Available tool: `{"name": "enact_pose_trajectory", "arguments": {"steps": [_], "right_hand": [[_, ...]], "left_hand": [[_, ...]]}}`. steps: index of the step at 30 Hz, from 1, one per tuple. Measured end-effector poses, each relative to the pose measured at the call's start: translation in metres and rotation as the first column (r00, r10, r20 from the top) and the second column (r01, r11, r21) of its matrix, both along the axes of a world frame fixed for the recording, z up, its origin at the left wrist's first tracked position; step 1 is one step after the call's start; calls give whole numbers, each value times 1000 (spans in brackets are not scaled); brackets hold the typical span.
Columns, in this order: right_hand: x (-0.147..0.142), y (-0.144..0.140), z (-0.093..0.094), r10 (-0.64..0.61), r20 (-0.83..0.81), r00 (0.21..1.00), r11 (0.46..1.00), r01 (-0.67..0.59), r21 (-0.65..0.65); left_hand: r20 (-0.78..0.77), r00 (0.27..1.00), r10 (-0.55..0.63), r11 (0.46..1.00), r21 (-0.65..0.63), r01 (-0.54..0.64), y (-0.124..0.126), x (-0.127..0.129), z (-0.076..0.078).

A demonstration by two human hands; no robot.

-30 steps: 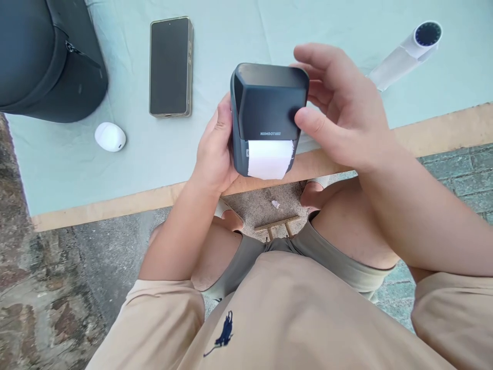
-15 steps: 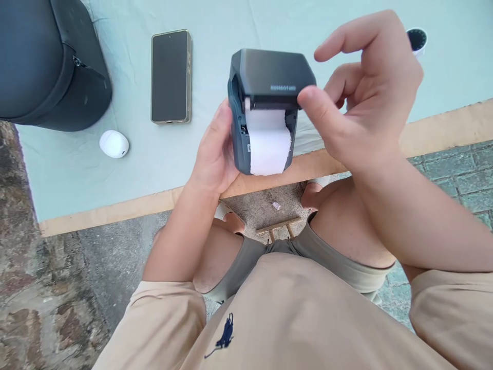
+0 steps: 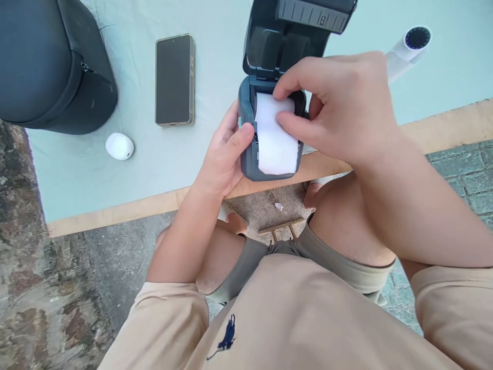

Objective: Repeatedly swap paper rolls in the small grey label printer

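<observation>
Lid flipped wide open on the label printer [image 3: 269,169], which sits in the left hand [image 3: 221,159] wrapped around its side just over the table's near edge [image 3: 115,210], while the right hand [image 3: 339,108] pinches the white paper roll [image 3: 275,146] inside, phone [image 3: 174,79] and white earbud case [image 3: 119,146] lying further left.

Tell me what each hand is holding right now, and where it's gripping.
The left hand grips the label printer by its left side, thumb on the front edge. The right hand pinches the white paper roll at its top, inside the open compartment.
</observation>
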State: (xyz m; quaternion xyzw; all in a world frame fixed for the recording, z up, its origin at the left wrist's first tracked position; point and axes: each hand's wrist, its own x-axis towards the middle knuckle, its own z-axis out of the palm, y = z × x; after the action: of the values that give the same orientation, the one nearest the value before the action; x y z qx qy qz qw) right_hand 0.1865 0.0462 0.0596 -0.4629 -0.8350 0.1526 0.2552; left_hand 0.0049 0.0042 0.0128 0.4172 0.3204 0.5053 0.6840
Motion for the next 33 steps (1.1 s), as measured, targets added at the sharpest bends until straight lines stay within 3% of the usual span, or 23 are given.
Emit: {"name": "enact_pose_trajectory", "arguments": {"steps": [3,7,11,14,16,18,20,21,23,27,30,33], "right_hand": [[2,2,3,10,195,981,999,0,-51],[3,4,0,41,230,972,999,-36,-25],[6,-1,4,64,64,996,992,-57,-110],[13,-5,12,63,-231,971,979,-106,-174],[19,-3,17,-27,-509,860,970,-102,-223],[25,1,18,-183,-701,689,938,-92,-335],[29,6,17,-345,-738,580,869,-99,-485],[31,7,14,-398,-724,564,839,-97,-536],[35,6,7,-417,-716,560,845,-50,-532],[47,-2,-9,-217,-742,634,935,-82,-344],[56,-6,-15,-77,-613,787,977,-64,-204],[63,-6,-20,-22,-335,942,999,7,-45]], "left_hand": [[-17,1000,15,1000,-6,-16,0,0,3],[-36,999,25,998,-55,-27,-3,1,7],[-69,995,73,993,-83,-78,-4,2,5],[-88,985,149,982,-103,-157,-3,2,2],[-74,984,164,977,-127,-172,-2,2,2],[-44,988,150,976,-150,-155,-1,1,3],[-16,992,129,977,-169,-130,0,1,4],[-5,992,125,977,-174,-124,1,1,5],[10,991,131,976,-176,-127,1,1,5],[26,989,143,974,-179,-137,1,2,4],[8,989,150,975,-169,-147,0,2,3],[-10,989,146,977,-157,-145,1,2,4]]}}
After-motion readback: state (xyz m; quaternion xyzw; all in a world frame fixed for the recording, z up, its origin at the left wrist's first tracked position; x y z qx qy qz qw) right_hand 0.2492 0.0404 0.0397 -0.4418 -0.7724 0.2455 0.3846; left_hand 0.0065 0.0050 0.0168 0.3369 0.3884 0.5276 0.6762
